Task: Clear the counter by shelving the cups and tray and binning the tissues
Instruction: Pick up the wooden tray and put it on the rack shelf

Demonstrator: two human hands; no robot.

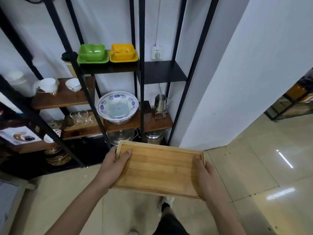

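A rectangular bamboo tray is held level in front of me, above the tiled floor. My left hand grips its left end, thumb lying on the tray's top. My right hand grips the right end, thumb over the rim. Ahead stands a black metal shelf unit with wooden boards. Two white cups rest on a wooden shelf at the left. No tissues are in view.
A green bowl and a yellow bowl sit on an upper shelf. A blue-patterned bowl, small glasses and a steel jug occupy the middle board. A bare black shelf sits right of the bowls. A white wall bounds the right.
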